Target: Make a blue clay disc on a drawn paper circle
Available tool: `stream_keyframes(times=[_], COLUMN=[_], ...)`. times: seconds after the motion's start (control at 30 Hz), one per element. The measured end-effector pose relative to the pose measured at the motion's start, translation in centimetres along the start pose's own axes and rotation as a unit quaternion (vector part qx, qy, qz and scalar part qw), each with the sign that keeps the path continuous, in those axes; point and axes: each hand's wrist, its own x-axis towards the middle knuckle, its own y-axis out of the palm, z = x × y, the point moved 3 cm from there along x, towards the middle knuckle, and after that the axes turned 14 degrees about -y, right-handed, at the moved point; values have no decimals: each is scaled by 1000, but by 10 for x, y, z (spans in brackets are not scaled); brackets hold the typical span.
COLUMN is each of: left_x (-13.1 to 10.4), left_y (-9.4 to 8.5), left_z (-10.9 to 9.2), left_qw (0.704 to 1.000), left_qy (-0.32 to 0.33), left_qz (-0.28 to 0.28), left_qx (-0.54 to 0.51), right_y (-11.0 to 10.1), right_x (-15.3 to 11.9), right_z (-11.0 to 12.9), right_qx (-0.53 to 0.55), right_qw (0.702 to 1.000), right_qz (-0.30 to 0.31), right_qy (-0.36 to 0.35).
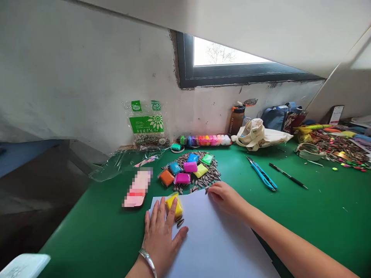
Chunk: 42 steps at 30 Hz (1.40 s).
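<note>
My left hand (160, 229) lies flat on the white paper (214, 239), fingers spread, with a silver bracelet at the wrist. Its fingertips touch or overlap a yellow clay packet (174, 206). A few sunflower seeds (180, 222) lie on the paper between its index finger and thumb. At the paper's top edge, my right hand (224, 196) is closed in a pinch, with a striped sunflower seed (206, 190) at its fingertips. Just beyond the paper spreads a pile of sunflower seeds (213, 175), topped by several coloured clay packets (190, 166).
On the green table (324, 216), a blue utility knife (263, 175) and a black pen (288, 175) lie to the right. A pink blurred item (137, 189) is at left. Along the wall stand a seed bag (149, 127), clay row (207, 140), bottle (236, 120) and cloth bag (255, 135).
</note>
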Motion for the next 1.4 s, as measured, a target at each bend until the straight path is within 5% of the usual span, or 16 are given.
stream_keyframes(times=[0.13, 0.33, 0.47, 0.6, 0.87, 1.13, 1.4], left_x=[1, 1, -12, -40, -82, -66, -53], left_y=[2, -3, -12, -13, -2, -5, -8], left_z=[1, 2, 13, 29, 37, 39, 34], left_qw=[1000, 1000, 999, 999, 992, 978, 978], left_qy=[-3, -18, -33, 30, 119, 194, 198], left_qz=[0, 1, 9, 40, -5, -73, -66], left_qx=[-10, -21, -12, -11, 51, -15, 12], right_y=[2, 30, 40, 37, 35, 35, 24], right_x=[17, 30, 39, 34, 26, 39, 45], right_z=[-7, 32, 38, 33, 35, 30, 7], right_qx=[-8, -25, -69, -92, -96, -73, -57], right_qw=[999, 997, 995, 995, 995, 997, 998], right_qz=[-40, 59, 64, 45, 26, 38, 3], right_qy=[20, -42, -25, -9, 0, -9, -17])
